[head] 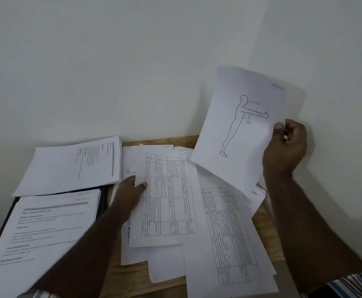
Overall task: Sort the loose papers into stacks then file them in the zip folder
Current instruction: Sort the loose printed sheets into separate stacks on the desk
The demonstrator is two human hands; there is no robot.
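At right of frame, the right hand (284,145) is pinching a thin white sheet with an outlined figure (240,130), raised. At centre, the left hand (130,190) is pinching a gridded table page (169,198) atop loose papers (229,233) covering the wooden desk (130,274).

Worktop (132,274) mostly covered: loose sheets (225,233) overlap across centre and right, two stacks (68,166) block the left. Bare wood only in narrow strips at front-centre and right edge. Wall (132,61) closes the back; air above papers open.
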